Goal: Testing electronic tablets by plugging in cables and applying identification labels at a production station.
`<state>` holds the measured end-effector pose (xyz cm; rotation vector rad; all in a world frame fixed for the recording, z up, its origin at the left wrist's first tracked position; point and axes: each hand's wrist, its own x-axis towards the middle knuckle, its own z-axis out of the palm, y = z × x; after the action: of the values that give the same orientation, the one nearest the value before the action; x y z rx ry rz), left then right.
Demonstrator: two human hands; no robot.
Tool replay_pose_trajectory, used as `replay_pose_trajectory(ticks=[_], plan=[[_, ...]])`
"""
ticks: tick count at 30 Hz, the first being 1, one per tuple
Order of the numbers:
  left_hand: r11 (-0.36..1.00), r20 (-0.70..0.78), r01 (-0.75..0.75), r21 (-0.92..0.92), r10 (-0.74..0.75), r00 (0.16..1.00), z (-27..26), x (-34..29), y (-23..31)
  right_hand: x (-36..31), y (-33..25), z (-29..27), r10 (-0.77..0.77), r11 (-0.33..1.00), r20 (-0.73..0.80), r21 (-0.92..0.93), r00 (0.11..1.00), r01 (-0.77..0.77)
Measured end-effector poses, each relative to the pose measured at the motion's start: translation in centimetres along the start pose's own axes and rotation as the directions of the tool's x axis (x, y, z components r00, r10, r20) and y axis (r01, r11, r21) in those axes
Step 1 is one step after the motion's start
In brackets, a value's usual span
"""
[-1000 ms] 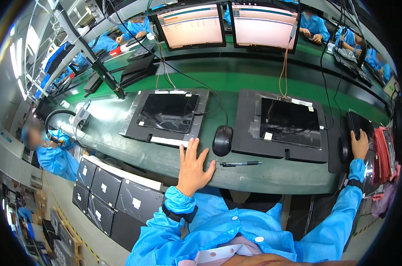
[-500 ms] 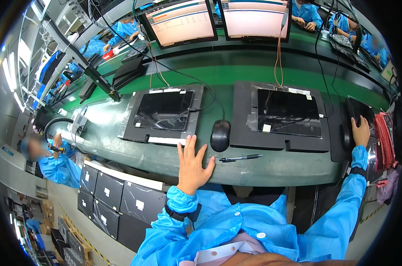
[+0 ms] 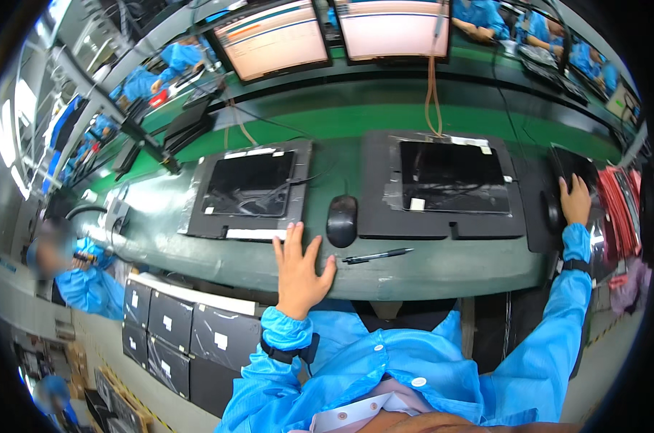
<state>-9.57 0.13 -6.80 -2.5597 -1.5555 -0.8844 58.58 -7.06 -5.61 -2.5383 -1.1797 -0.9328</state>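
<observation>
My left hand (image 3: 302, 280) lies flat with spread fingers on the green bench, just below the front edge of the left black pad (image 3: 197, 225). On that pad rests a black-screened tablet (image 3: 249, 184) with a cable at its side. At the far right my right hand (image 3: 576, 202) reaches out, fingers extended over a dark glossy panel (image 3: 566, 160); whether it grips the panel I cannot make out. Between the hands are a black computer mouse (image 3: 341, 221), a pen (image 3: 379, 255) and a second tablet (image 3: 453, 177) on the right black pad (image 3: 384, 216).
Two monitors (image 3: 273, 42) stand at the back. Red sleeves or folders (image 3: 618, 209) are stacked beyond my right hand. Below the bench at left sit several dark boxes or panels (image 3: 215, 333) with white labels. A metal arm (image 3: 117, 115) and cables cross the left side. Co-workers in blue sit around.
The whole view has shifted, so the bench and things appear further left and slightly higher. Both hands stay in nearly the same places relative to the bench.
</observation>
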Motion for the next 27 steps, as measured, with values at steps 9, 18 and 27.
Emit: replay_pose_trajectory(ticks=[9, 18, 27], plan=[[0.999, 0.048, -0.018, 0.051, 0.015, 0.999, 0.6, 0.2, 0.6, -0.8, -0.3, 0.6, -0.056, 0.998, -0.104, 0.003, 0.993, 0.057], [0.997, 0.046, -0.027, 0.075, 0.024, 0.999, 0.9, 0.0, 0.3, -0.4, -0.6, -1.9, 0.124, 0.910, -0.020, 0.400, 0.992, -0.106], [0.998, 0.033, -0.049, 0.049, 0.047, 0.998, 0.7, 0.3, 0.6, -0.7, -0.8, -2.0, 0.018, 0.981, -0.050, 0.194, 0.999, -0.008]])
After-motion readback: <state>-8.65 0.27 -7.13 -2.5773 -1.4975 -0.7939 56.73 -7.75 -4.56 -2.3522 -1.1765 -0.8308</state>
